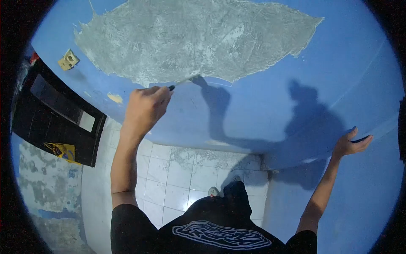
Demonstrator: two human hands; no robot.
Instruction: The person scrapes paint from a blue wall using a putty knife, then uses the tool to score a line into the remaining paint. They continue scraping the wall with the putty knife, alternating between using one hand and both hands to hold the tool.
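My left hand [148, 106] is closed round the dark handle of a putty knife [186, 80]. The thin blade points up and right, its tip at the lower edge of a rough grey plaster patch [198, 42] on the blue wall [177, 106]. Whether the tip presses on the wall I cannot tell. Out to the right, my right hand [350, 144] is at the blue side wall, thumb and fingers apart. A dark strip shows between them, perhaps shadow; I make out no held object.
A wall switch plate [68, 60] is at upper left, above a dark door or window frame [55, 110] with a yellow bag [61, 151]. White floor tiles [177, 178] lie below, dusty along the wall. My shadow [313, 114] falls across the wall.
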